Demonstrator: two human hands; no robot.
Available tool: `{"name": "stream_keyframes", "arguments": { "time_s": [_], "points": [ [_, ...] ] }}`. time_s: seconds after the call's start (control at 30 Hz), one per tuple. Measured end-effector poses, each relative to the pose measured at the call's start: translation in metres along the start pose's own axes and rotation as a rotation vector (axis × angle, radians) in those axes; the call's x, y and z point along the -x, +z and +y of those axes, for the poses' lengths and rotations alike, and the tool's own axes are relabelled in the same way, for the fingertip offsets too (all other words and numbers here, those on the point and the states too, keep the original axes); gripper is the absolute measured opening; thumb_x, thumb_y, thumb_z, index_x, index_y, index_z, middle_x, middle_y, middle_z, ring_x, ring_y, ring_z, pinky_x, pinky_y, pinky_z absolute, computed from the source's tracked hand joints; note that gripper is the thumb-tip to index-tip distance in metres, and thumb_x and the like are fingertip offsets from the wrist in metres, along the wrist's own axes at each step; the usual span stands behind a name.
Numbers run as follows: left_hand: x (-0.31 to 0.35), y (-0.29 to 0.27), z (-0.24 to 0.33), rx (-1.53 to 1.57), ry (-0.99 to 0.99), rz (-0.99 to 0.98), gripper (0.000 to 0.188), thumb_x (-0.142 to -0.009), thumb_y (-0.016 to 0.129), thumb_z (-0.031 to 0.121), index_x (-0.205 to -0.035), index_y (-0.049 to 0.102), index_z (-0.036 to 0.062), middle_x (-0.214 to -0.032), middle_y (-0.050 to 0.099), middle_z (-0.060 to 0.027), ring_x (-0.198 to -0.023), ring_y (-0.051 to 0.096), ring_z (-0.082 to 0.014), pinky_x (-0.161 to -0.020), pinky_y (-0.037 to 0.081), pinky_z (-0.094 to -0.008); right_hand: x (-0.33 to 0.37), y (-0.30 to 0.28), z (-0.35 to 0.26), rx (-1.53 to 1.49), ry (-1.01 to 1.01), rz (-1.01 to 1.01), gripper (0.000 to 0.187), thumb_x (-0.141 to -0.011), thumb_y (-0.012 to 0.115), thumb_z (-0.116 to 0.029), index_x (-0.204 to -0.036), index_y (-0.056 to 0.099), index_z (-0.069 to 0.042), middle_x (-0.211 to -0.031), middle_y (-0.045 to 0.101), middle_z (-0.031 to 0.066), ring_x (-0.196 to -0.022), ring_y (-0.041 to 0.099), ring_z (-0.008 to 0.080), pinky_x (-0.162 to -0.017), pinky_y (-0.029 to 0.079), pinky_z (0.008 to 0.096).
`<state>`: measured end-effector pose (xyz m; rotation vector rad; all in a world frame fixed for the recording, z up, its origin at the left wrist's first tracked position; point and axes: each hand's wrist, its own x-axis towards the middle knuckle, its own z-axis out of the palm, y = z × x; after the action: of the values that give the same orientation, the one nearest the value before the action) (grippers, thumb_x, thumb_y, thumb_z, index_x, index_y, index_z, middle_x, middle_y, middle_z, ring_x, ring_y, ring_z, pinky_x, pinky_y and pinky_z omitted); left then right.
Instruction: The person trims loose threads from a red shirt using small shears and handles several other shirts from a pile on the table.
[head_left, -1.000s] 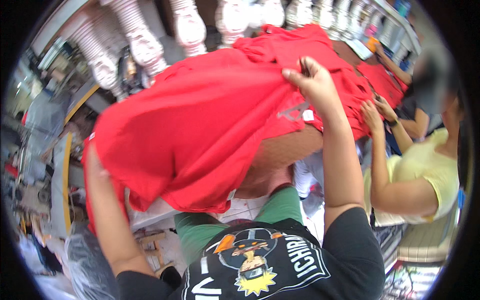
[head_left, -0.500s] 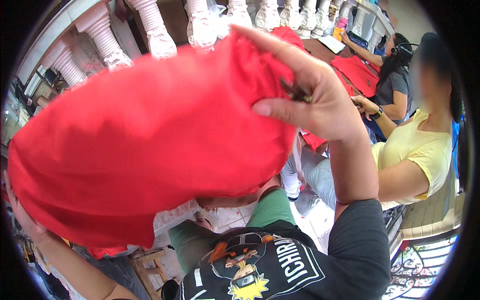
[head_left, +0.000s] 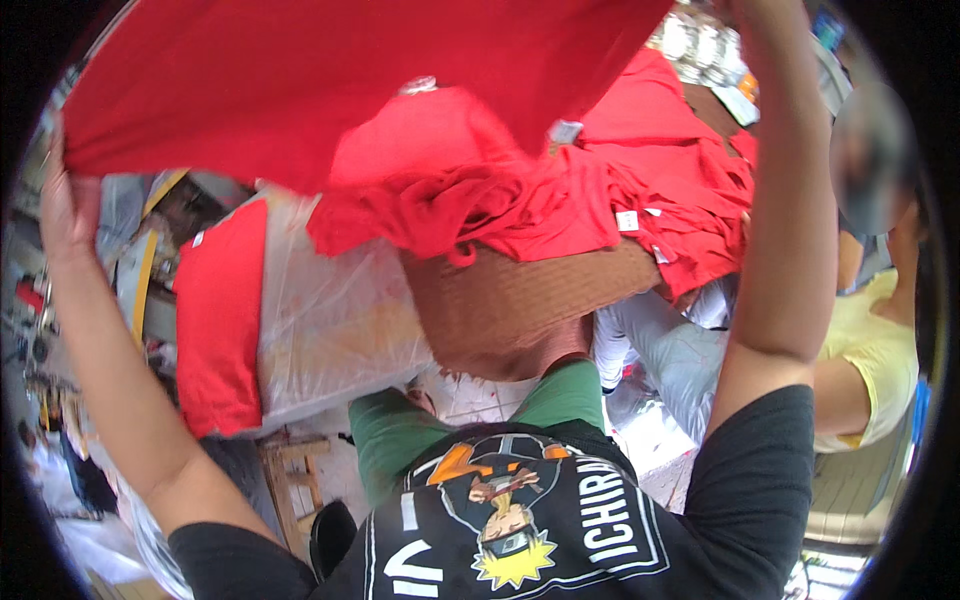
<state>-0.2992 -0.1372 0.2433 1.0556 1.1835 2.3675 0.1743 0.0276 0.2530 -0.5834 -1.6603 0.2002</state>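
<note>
A wide red garment (head_left: 300, 90) is stretched up across the top of the view, its lower edge hanging over the table. My left hand (head_left: 72, 205) is closed on its left corner, with the arm raised. My right forearm (head_left: 785, 200) reaches up past the top edge of the view, so the right hand is out of sight. Below the lifted cloth lies a crumpled heap of red garments (head_left: 480, 215) with small white labels. They rest on a table with a brown cover (head_left: 520, 300).
Left of the brown cover stands a plastic-wrapped surface (head_left: 335, 320), with a folded red cloth (head_left: 222, 320) along its left side. A wooden stool (head_left: 295, 475) is on the floor below. At the right sits a person in a yellow shirt (head_left: 870, 360). White balusters (head_left: 695, 45) show at the far right.
Both arms have risen, spreading the red garment up and away from me. The heap and brown cover beneath have come into sight. My right hand has left the view.
</note>
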Motion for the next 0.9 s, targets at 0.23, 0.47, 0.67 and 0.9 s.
{"name": "stream_keyframes", "arguments": {
  "time_s": [0.23,0.47,0.67,0.9],
  "points": [
    [0.157,-0.067,-0.113,-0.337,-0.218,-0.1,0.035,-0.092,0.062,0.032,-0.112,0.06,0.0035,-0.103,0.064,-0.003,-0.091,0.061,-0.013,-0.085,0.049,-0.031,0.156,-0.035,0.083,-0.017,0.511,-0.294,0.021,-0.083,0.064,-0.004,-0.104,0.06,-0.003,-0.086,0.06,0.0012,-0.065,0.054,0.0068,-0.047,0.046,0.0221],
    [0.279,-0.125,-0.196,-0.901,-0.581,-0.58,0.034,-0.081,0.072,0.025,-0.105,0.067,0.0021,-0.101,0.068,-0.0109,-0.094,0.062,-0.0233,-0.088,0.046,-0.0337,0.302,-0.032,0.149,0.417,0.695,-0.817,0.031,-0.071,0.07,-0.005,-0.102,0.066,-0.005,-0.09,0.066,0.0109,-0.069,0.06,0.0188,-0.066,0.049,0.0364],
    [0.255,-0.134,-0.189,-1.192,-0.341,-0.801,0.035,-0.082,0.07,0.025,-0.11,0.064,0.0047,-0.103,0.065,-0.0165,-0.098,0.061,-0.0341,-0.089,0.045,-0.037,0.289,-0.025,0.177,0.39,0.678,-0.832,0.027,-0.073,0.072,-0.01,-0.098,0.066,-0.001,-0.085,0.062,0.0121,-0.069,0.06,0.0216,-0.068,0.049,0.0353],
    [0.187,-0.082,-0.049,-0.212,-0.093,-0.229,0.031,-0.091,0.063,0.015,-0.118,0.058,0.0005,-0.109,0.065,-0.0047,-0.101,0.059,-0.0117,-0.093,0.044,-0.0278,0.119,-0.06,0.146,-0.179,0.51,-0.044,0.021,-0.091,0.062,-0.021,-0.108,0.059,-0.007,-0.084,0.06,0.0009,-0.062,0.051,0.0048,-0.039,0.044,0.0202]
  ]
}}
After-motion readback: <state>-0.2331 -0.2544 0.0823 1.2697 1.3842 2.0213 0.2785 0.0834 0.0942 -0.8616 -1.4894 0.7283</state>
